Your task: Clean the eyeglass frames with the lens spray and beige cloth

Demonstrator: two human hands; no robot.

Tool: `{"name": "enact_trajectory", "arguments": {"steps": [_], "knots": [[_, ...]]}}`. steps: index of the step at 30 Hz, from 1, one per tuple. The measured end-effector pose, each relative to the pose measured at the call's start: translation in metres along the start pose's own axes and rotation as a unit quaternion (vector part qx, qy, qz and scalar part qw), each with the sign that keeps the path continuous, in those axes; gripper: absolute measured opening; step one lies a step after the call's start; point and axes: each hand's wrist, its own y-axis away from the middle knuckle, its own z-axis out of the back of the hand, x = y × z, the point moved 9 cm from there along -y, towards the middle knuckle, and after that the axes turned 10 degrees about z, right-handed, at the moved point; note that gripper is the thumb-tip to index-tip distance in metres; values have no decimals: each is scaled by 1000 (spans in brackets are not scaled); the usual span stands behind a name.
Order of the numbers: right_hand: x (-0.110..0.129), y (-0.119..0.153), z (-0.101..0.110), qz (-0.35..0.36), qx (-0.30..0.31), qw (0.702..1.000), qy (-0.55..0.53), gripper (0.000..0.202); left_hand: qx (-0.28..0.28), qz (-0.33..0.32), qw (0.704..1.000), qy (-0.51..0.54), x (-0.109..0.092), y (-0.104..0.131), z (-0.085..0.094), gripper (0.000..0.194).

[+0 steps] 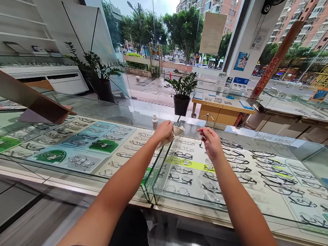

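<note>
Both of my arms reach out over a glass display counter (116,113). My left hand (164,130) is closed around a pale, crumpled cloth (178,130), which sticks out past the fingers. To the right, my right hand (211,141) pinches a pair of thin-framed eyeglasses (210,121) above the glass top. One lens rim rises over the fingers and the other hangs beside them. The cloth and the eyeglasses are apart. A small white spray bottle (155,122) stands upright on the counter just behind my left hand.
Under the glass lie rows of eyeglass frames (183,170). A brown slanted board (25,99) stands at the left. Behind the counter are two potted plants (181,101) and a wooden display table (222,109). A glass edge (156,172) divides the two cases.
</note>
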Motion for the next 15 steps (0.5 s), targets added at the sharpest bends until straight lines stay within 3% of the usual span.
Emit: {"name": "enact_trajectory", "arguments": {"steps": [3, 8, 15], "knots": [[1, 0, -1, 0, 2, 1000, -4, 35, 10, 21, 990, 136, -2, -1, 5, 14], [2, 1, -4, 2, 11, 999, -32, 36, 88, 22, 947, 307, -24, 15, 3, 22], [2, 4, -14, -12, 45, 995, -85, 39, 268, 14, 859, 435, -52, 46, -13, 40]]}}
